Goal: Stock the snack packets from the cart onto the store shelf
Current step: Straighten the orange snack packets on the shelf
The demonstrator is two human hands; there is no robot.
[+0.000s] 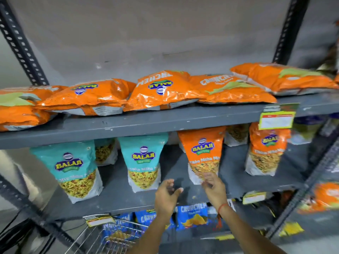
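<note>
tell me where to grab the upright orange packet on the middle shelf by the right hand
Probably by its two lower side edges, coming from the front. The orange packet stands upright facing out with open shelf on either side, and the right hand is already at its base.

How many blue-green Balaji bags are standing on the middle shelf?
3. One front-left teal Balaji bag, one front-centre teal bag, and a third teal bag partly hidden behind and between them. More may be hidden further back.
</note>
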